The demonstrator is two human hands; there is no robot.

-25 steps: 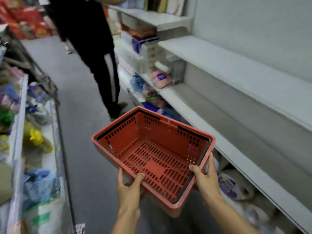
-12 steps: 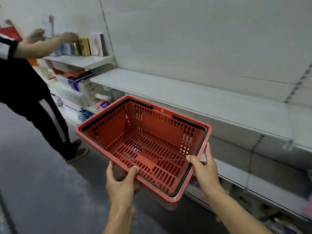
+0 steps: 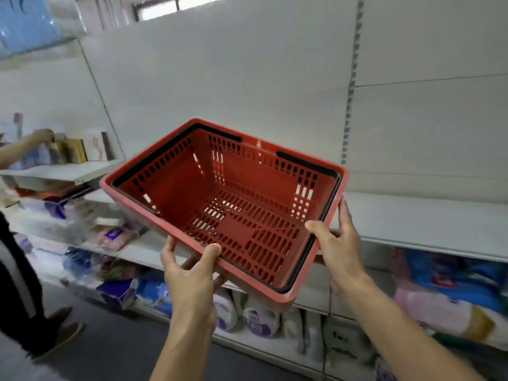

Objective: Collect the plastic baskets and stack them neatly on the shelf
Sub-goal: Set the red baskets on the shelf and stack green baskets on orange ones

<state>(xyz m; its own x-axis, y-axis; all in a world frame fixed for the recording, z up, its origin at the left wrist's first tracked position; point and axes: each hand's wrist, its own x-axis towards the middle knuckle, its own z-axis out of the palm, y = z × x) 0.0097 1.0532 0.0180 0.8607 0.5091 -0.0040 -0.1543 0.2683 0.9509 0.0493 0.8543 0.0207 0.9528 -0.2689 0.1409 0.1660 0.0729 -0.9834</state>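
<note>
A red plastic basket (image 3: 192, 174) with slotted walls and black handles folded along its rim hangs in the air in front of me, tilted a little toward me. My left hand (image 3: 189, 273) grips its near rim, thumb over the edge and fingers under it. My right hand (image 3: 338, 243) holds the right rim, thumb inside and fingers along the outer wall. Behind the basket runs a bare white shelf (image 3: 417, 218) at about the height of the basket's bottom.
A person in black (image 3: 16, 284) stands at the left, a hand (image 3: 41, 136) on boxes on an upper shelf. Lower shelves hold packaged goods (image 3: 450, 292) and tissue packs (image 3: 112, 235). A white back panel (image 3: 247, 78) rises behind the bare shelf.
The view has swung right and up to face the shelving. The basket has risen with both hands on it and now sits level with the bare shelf.
</note>
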